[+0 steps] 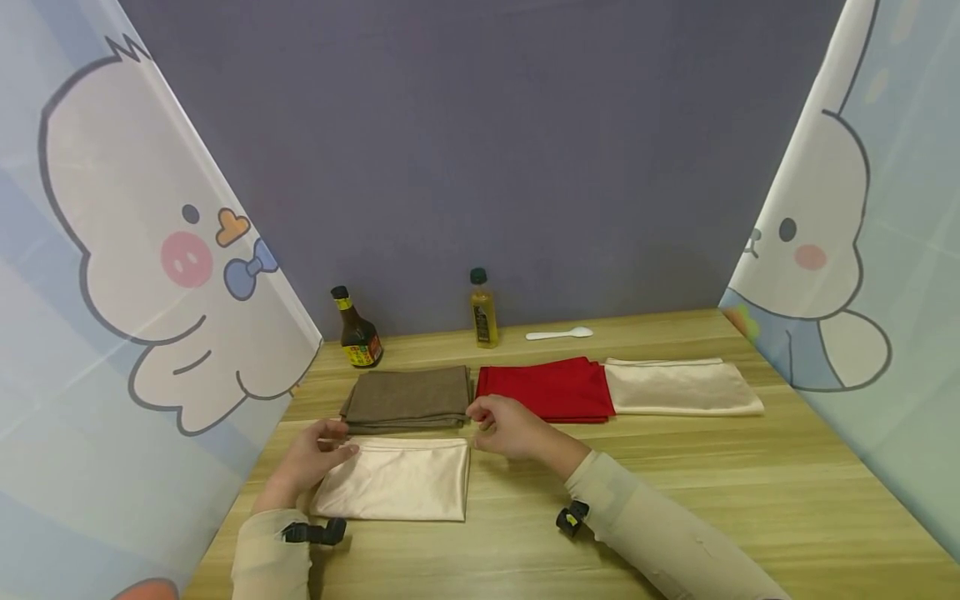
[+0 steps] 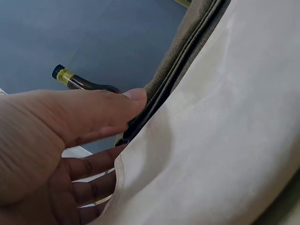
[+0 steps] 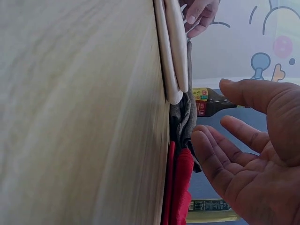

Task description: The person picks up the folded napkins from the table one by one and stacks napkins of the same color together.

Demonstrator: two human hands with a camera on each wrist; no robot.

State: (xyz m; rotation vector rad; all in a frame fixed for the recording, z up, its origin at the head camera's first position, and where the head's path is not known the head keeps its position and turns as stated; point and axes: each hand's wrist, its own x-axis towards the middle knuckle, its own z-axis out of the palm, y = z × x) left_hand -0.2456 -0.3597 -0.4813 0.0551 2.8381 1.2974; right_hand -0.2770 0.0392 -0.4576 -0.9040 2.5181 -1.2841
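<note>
A folded shiny cream cloth (image 1: 401, 487) lies on the table nearest the person. At its far left corner is the left hand (image 1: 307, 458), thumb extended; in the left wrist view the fingers (image 2: 93, 185) reach along the side edge of this cloth. Beyond its far right corner hovers the right hand (image 1: 510, 427), fingers loosely bent and holding nothing. In the right wrist view the thumb (image 3: 251, 91) stands apart from the other fingers. A folded brown cloth (image 1: 408, 397) lies just behind the cream one, and a folded red cloth (image 1: 551, 387) sits beyond the right hand.
A second folded cream cloth (image 1: 678, 387) lies to the right of the red one. Along the back stand a dark sauce bottle (image 1: 361, 333) and a green-capped oil bottle (image 1: 483, 312), with a white spoon (image 1: 558, 333) lying beside. Printed cartoon panels flank the wooden table (image 1: 675, 492).
</note>
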